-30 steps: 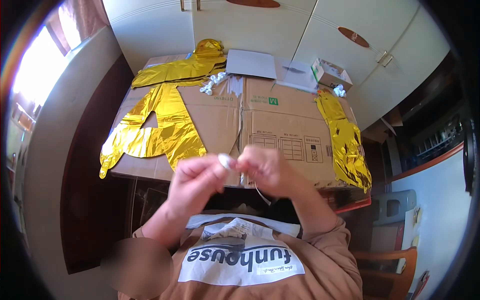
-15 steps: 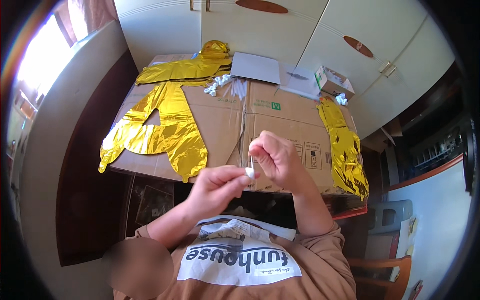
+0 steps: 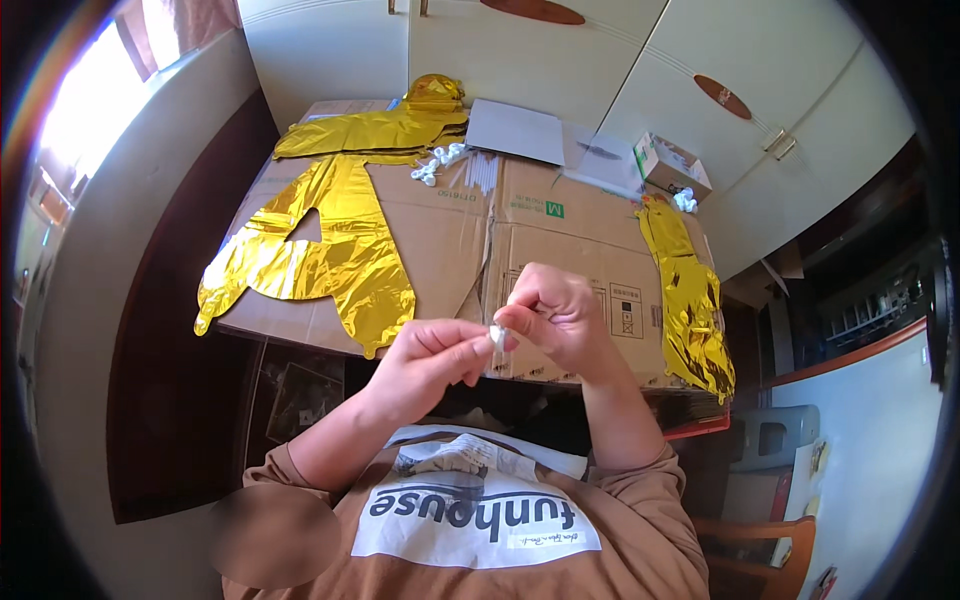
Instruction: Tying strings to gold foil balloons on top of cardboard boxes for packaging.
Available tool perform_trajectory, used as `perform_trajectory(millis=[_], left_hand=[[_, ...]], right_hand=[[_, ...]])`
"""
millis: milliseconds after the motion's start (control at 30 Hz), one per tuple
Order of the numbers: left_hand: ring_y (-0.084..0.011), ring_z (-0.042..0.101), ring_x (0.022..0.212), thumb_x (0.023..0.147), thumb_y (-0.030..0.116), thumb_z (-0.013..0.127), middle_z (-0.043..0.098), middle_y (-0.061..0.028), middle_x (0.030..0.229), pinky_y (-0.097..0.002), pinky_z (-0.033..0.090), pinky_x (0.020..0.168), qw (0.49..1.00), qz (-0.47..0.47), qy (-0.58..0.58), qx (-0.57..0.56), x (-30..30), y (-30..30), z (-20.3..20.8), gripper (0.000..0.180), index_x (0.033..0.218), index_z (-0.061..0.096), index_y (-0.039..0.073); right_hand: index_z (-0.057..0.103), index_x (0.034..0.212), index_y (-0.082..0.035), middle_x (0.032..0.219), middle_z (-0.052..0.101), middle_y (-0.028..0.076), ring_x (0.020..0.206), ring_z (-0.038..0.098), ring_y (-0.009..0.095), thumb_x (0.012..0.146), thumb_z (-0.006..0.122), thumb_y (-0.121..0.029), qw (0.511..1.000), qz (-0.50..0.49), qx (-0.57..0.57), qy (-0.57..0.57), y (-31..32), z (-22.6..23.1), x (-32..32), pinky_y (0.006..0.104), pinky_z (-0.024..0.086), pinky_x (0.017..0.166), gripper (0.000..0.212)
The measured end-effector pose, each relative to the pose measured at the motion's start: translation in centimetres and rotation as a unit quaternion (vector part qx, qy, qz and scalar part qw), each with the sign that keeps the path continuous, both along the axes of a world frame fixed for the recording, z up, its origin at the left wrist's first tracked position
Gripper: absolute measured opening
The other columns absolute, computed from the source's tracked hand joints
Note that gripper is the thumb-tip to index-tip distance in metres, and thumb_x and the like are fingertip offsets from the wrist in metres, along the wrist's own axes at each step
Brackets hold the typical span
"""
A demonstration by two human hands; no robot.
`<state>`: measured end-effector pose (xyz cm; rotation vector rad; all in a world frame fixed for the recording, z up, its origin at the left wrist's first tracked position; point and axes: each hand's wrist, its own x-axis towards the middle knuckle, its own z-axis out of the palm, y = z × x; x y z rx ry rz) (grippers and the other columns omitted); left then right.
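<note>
Between the thumb and fingertips of my left hand is a small white piece, perhaps a little roll of ribbon; its exact kind is too small to tell. My right hand is closed in a pinch, its thumb at the top of that piece, where a thin white strand showed earlier; the strand itself is now mostly hidden by the fingers. Both hands are held above the near edge of the cardboard-covered table. To the left lies a flat gold foil balloon shaped like a letter.
More gold foil balloons lie at the back left and right edge. Small white rolls, white sticks, a grey-white board and an open box sit along the back. Cabinets stand behind.
My right hand has come down onto the small white piece, closing the gap that the strand spanned. My left hand keeps its pinch. The view has shifted slightly.
</note>
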<state>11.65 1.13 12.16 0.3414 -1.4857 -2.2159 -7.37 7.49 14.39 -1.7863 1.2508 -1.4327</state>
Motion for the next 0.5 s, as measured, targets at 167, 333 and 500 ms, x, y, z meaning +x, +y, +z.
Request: perform_trajectory(millis=[167, 333, 500], left_hand=[[-0.0042, 0.04, 0.065, 0.096, 0.018, 0.056, 0.054, 0.0038, 0.075, -0.0192, 0.032, 0.057, 0.987, 0.04, 0.1, 0.117, -0.9, -0.2, -1.7, 0.027, 0.114, 0.065, 0.0], [-0.0033, 0.046, 0.067, 0.096, 0.014, 0.056, 0.059, 0.0021, 0.079, -0.017, 0.039, 0.06, 0.988, 0.138, 0.06, -0.033, -0.8, 0.1, -2.3, 0.026, 0.114, 0.065, -0.002], [-0.0032, 0.049, 0.066, 0.095, 0.01, 0.057, 0.06, 0.0015, 0.076, -0.019, 0.043, 0.058, 0.961, 0.181, -0.039, -0.208, -0.3, 0.3, -1.9, 0.022, 0.111, 0.065, -0.003]], right_hand=[[0.062, 0.089, -0.003, 0.077, 0.06, 0.003, 0.067, 0.057, 0.008, 0.094, 0.061, -0.018, 0.979, -0.006, 0.061, -0.196, 0.5, -4.5, 2.5, 0.0226, 0.046, 0.058, 0.016], [0.063, 0.091, -0.003, 0.077, 0.057, 0.007, 0.065, 0.058, 0.019, 0.082, 0.068, -0.005, 0.96, -0.189, -0.124, 0.163, 1.0, -3.0, 3.8, 0.0284, 0.047, 0.06, 0.011], [0.062, 0.085, -0.005, 0.076, 0.059, 0.007, 0.068, 0.058, 0.025, 0.069, 0.077, -0.003, 0.871, -0.206, -0.212, 0.392, 1.7, -1.1, 3.1, 0.035, 0.047, 0.062, 0.022]])
